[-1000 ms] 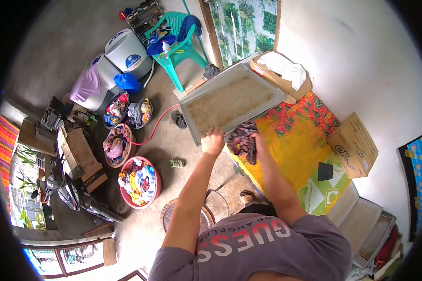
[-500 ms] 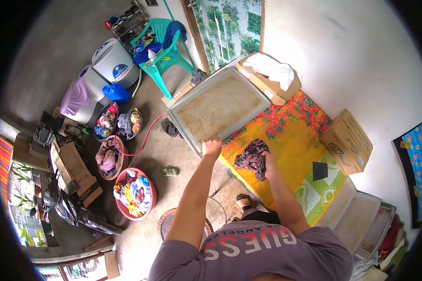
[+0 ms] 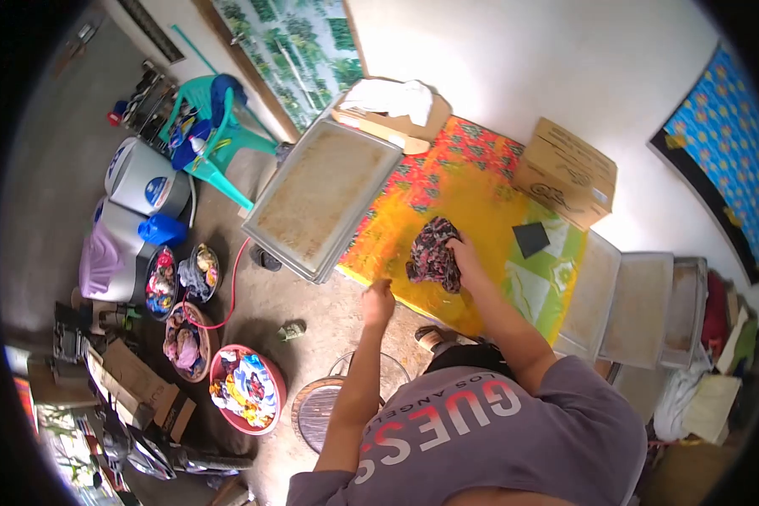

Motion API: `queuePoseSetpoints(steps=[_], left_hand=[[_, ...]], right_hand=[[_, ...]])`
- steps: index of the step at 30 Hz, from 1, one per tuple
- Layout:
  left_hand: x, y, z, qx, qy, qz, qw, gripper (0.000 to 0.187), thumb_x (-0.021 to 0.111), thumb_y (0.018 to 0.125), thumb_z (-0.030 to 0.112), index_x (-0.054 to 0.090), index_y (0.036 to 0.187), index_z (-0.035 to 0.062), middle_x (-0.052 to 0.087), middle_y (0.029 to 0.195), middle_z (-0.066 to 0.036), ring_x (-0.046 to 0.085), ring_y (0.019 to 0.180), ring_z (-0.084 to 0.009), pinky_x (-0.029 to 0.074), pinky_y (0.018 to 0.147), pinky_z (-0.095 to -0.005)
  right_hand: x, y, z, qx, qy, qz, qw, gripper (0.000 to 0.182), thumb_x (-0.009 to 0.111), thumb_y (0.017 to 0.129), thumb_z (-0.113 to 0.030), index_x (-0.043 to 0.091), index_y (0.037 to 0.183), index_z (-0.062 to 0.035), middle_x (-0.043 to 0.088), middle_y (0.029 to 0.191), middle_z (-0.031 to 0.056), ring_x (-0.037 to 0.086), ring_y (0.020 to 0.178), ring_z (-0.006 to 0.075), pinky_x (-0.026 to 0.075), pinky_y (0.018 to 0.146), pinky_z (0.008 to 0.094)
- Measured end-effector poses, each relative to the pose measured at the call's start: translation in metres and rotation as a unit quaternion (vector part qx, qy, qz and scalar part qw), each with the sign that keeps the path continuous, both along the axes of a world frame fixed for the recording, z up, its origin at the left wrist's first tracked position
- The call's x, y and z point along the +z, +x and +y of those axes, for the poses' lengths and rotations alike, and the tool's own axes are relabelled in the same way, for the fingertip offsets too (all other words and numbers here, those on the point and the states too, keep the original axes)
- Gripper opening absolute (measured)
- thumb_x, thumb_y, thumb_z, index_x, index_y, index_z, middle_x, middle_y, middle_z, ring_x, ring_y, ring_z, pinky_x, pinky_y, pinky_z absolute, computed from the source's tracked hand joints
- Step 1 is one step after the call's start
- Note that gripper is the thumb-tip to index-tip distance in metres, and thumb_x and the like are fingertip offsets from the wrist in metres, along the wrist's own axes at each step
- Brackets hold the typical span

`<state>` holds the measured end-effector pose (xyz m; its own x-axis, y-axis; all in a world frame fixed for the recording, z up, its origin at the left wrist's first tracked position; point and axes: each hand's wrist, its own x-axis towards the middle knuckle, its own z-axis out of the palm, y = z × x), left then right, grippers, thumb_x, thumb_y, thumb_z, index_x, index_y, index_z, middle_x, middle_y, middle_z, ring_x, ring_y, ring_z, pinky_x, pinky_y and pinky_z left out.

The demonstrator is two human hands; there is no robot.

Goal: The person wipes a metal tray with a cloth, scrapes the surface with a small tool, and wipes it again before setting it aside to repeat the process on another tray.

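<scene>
My right hand (image 3: 462, 255) grips a crumpled dark cloth (image 3: 434, 255) with a pink pattern, holding it over the yellow part of the table cover (image 3: 472, 198). The cloth hangs in folds and partly hides my fingers. Off the table's near left edge is my left hand (image 3: 379, 302), its fingers curled in with nothing visible in them. Beyond it, a large shallow metal tray (image 3: 320, 194) with brown stains on its surface sits at the table's left end, apart from both hands.
A carton (image 3: 565, 173) and a dark square (image 3: 530, 239) are on the table's right part. More trays (image 3: 637, 308) stand at the right. Basins of clothes, including a red basin (image 3: 271, 409), occupy the floor at left. A round stool (image 3: 319, 413) is close to my left arm.
My left hand has come off the near edge of the metal tray and drawn back toward me. The right hand still holds the cloth over the table. The view has turned to the right.
</scene>
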<state>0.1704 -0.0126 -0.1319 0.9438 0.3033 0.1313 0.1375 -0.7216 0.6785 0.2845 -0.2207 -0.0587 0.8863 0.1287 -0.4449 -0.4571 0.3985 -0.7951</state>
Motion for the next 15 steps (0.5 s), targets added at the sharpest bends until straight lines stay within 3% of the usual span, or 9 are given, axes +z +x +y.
queuePoseSetpoints(steps=[1,4,6,8,10,12,14,15], left_hand=[[0.002,-0.018,-0.021,-0.004,-0.022,0.017,1.000,0.021,0.060,0.085,0.016,0.070,0.102,0.0083,0.069,0.084,-0.019,0.067,0.078,-0.0361,0.053,0.076,-0.0463],[0.003,-0.057,-0.069,-0.050,0.054,-0.180,0.981,0.026,0.058,0.089,0.016,0.066,0.112,0.0079,0.068,0.078,-0.017,0.067,0.073,-0.0338,0.053,0.066,-0.0437],[0.003,-0.076,-0.080,-0.060,-0.093,-0.014,0.994,0.026,0.058,0.090,0.015,0.064,0.115,0.0087,0.068,0.078,-0.018,0.067,0.073,-0.0343,0.053,0.067,-0.0440],[0.019,-0.085,-0.088,-0.047,-0.193,0.113,0.974,0.024,0.055,0.092,0.015,0.065,0.113,0.0080,0.068,0.081,-0.019,0.067,0.077,-0.0358,0.052,0.069,-0.0438],[0.007,-0.088,-0.093,-0.036,-0.138,0.073,0.987,0.023,0.053,0.094,0.017,0.066,0.110,0.0069,0.069,0.085,-0.020,0.067,0.082,-0.0377,0.052,0.071,-0.0436],[0.026,-0.095,-0.111,-0.036,-0.168,-0.030,0.985,0.025,0.054,0.095,0.023,0.067,0.105,0.0045,0.068,0.086,-0.021,0.066,0.082,-0.0409,0.051,0.069,-0.0438],[0.030,-0.104,-0.129,-0.005,-0.114,-0.021,0.993,0.025,0.058,0.095,0.021,0.067,0.101,-0.0011,0.063,0.068,-0.016,0.058,0.055,-0.0207,0.045,0.056,-0.0354],[0.046,-0.109,-0.139,0.015,-0.121,0.065,0.990,0.035,0.062,0.092,0.031,0.067,0.105,-0.0001,0.063,0.067,-0.016,0.059,0.058,-0.0235,0.044,0.055,-0.0368]], right_hand=[[0.005,-0.007,-0.008,-0.009,-0.010,-0.009,1.000,0.036,0.053,0.077,-0.010,0.053,0.112,-0.0027,0.057,0.090,0.0083,0.057,0.078,0.0181,0.049,0.069,0.0320],[-0.013,-0.020,-0.040,-0.005,-0.058,-0.048,0.997,0.035,0.054,0.078,-0.011,0.053,0.113,-0.0027,0.058,0.092,0.0086,0.058,0.082,0.0197,0.049,0.073,0.0336],[-0.009,-0.030,-0.059,-0.028,-0.079,-0.043,0.996,0.037,0.054,0.078,-0.011,0.053,0.114,-0.0023,0.058,0.095,0.0096,0.058,0.086,0.0207,0.048,0.077,0.0334],[0.001,-0.044,-0.073,-0.053,-0.083,-0.046,0.994,0.039,0.054,0.078,-0.011,0.052,0.116,-0.0024,0.059,0.097,0.0103,0.058,0.088,0.0211,0.048,0.078,0.0332],[0.016,-0.068,-0.084,-0.085,-0.074,-0.051,0.992,0.044,0.055,0.078,-0.010,0.051,0.121,-0.0031,0.058,0.098,0.0107,0.058,0.088,0.0208,0.048,0.078,0.0328],[-0.007,-0.083,-0.098,-0.090,-0.088,-0.073,0.989,0.047,0.056,0.079,-0.012,0.048,0.124,-0.0024,0.058,0.104,0.0134,0.057,0.094,0.0224,0.047,0.083,0.0332],[-0.014,-0.099,-0.110,-0.082,-0.088,-0.074,0.990,0.057,0.059,0.083,-0.019,0.041,0.135,-0.0019,0.055,0.117,0.0175,0.055,0.108,0.0264,0.042,0.094,0.0347],[-0.016,-0.101,-0.114,-0.093,-0.126,-0.092,0.983,0.064,0.060,0.085,-0.024,0.034,0.139,-0.0022,0.051,0.124,0.0200,0.051,0.114,0.0288,0.040,0.098,0.0362]])
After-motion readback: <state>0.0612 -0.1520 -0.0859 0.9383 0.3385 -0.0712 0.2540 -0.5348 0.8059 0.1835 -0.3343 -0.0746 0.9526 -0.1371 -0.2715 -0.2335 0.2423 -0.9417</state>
